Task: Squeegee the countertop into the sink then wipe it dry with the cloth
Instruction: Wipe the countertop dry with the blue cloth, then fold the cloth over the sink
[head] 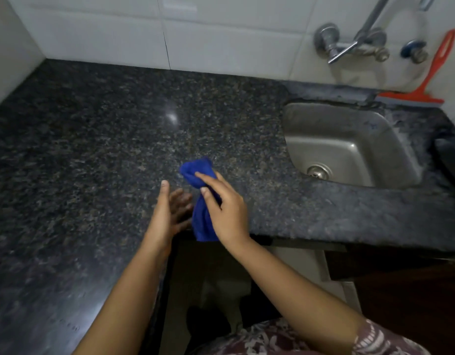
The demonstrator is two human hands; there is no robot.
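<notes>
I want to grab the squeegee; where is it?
Head view, far right: the orange squeegee stands behind the sink, leaning on the tiled wall right of the tap.

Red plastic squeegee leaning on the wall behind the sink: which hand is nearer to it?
Right. The right hand, gripping the blue cloth, is in front and left of the red plastic squeegee; the open left hand lies farther left.

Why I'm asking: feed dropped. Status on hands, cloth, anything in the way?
Right hand grips blue cloth, bunched over countertop edge. Left hand open beside it. Squeegee propped behind sink. Nothing blocking.
</notes>
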